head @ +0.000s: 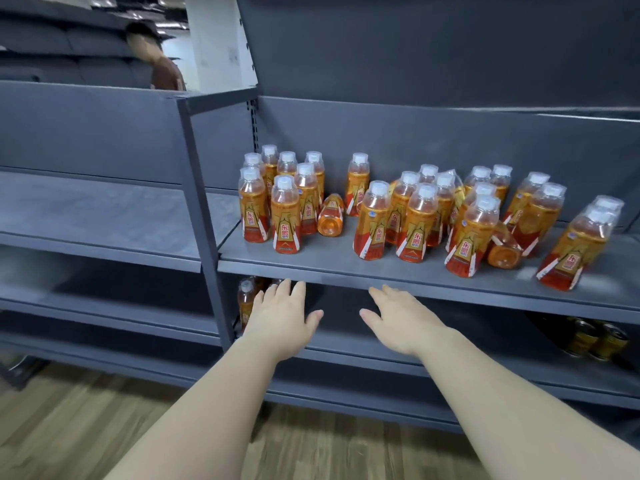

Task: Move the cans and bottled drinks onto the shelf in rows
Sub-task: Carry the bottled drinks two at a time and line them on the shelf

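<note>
Head view. Left hand (pixel 282 320) and right hand (pixel 403 323) are both out in front, palms down, fingers straight and spread, gripping nothing. Both sit just below the front lip of the middle board (pixel 322 263) of the grey shelf unit. Left fingertips reach up to the lip; whether they touch it, cannot tell.

The orange bottled drinks are all on that middle board, loose, not in rows.
- Left cluster (pixel 285 216) is near the upright post (pixel 202 216).
- Single bottle (pixel 358 185) stands further back by the back panel (pixel 398 140).
- Right cluster (pixel 417 223) is bunched tight.
- A pair (pixel 575 251) is at far right near the front edge.

Standing ones have caps up, long axis vertical, labels facing the camera.

Tipped bottle (pixel 331 216) lies between the left cluster and the single bottle. Its long axis runs front to back, base toward the camera, cap end pointing at the back panel. Second tipped bottle (pixel 504 249) lies inside the right cluster, base toward the camera too, neck hidden behind standing bottles.

Around: the lower board (pixel 339 355) runs behind the hands. It holds a lower bottle (pixel 246 301) at left, partly hidden by the left hand, and gold cans (pixel 595 341) standing at right in shadow. Left bay (pixel 97 209) of shelving is beside the post. Wood floor (pixel 86 427) is below. A person (pixel 166 71) is behind the shelving at top left, blurred.
</note>
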Action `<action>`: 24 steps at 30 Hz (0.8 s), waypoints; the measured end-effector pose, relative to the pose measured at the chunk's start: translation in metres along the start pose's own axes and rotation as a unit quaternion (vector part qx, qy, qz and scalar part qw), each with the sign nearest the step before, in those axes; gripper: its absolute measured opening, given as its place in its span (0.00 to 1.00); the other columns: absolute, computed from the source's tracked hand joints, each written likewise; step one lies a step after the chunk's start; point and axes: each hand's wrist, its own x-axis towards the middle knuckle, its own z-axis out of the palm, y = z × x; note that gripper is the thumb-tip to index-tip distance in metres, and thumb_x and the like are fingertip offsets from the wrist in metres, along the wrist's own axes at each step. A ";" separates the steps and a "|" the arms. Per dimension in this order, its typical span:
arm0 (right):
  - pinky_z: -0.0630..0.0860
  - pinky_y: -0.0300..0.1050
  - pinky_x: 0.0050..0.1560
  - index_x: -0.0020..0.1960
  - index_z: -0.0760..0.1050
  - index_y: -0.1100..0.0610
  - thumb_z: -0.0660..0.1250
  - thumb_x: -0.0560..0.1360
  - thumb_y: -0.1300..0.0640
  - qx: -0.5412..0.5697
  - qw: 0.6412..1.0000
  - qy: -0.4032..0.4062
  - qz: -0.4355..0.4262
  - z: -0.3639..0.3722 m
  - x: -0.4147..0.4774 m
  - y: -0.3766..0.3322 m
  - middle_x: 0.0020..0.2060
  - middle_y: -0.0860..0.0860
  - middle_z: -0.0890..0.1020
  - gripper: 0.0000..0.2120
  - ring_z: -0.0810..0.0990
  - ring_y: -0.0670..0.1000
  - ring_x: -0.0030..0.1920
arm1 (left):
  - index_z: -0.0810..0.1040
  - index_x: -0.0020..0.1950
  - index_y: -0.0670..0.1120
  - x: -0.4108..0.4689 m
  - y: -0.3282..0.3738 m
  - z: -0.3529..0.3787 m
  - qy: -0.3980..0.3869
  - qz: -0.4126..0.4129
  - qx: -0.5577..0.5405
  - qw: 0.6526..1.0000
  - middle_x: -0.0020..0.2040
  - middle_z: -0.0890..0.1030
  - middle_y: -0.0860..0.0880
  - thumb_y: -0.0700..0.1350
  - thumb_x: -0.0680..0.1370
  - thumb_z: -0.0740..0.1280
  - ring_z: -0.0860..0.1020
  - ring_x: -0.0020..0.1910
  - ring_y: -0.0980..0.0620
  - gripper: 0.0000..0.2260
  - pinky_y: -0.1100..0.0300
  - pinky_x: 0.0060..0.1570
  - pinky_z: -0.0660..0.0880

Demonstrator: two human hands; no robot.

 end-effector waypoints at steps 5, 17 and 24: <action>0.53 0.53 0.77 0.82 0.51 0.52 0.50 0.84 0.41 0.006 0.999 0.013 -0.038 -0.012 0.021 -0.010 0.81 0.54 0.54 0.30 0.53 0.56 0.80 | 0.64 0.73 0.48 0.017 -0.012 -0.010 0.004 -0.029 0.026 0.999 0.70 0.70 0.46 0.62 0.81 0.55 0.68 0.69 0.44 0.26 0.47 0.70 0.63; 0.53 0.54 0.77 0.82 0.49 0.53 0.50 0.84 0.41 0.007 0.995 0.005 -0.100 -0.027 0.087 -0.013 0.81 0.55 0.53 0.31 0.52 0.58 0.80 | 0.59 0.78 0.46 0.058 -0.011 -0.021 0.014 -0.067 0.047 0.997 0.76 0.64 0.43 0.61 0.82 0.54 0.62 0.75 0.42 0.29 0.47 0.74 0.60; 0.55 0.54 0.77 0.82 0.49 0.53 0.51 0.84 0.40 0.013 0.994 0.011 -0.105 -0.029 0.127 -0.029 0.81 0.54 0.53 0.31 0.53 0.57 0.80 | 0.56 0.79 0.47 0.102 -0.030 -0.026 0.038 -0.057 0.026 0.997 0.79 0.59 0.44 0.61 0.82 0.55 0.59 0.77 0.42 0.30 0.45 0.75 0.59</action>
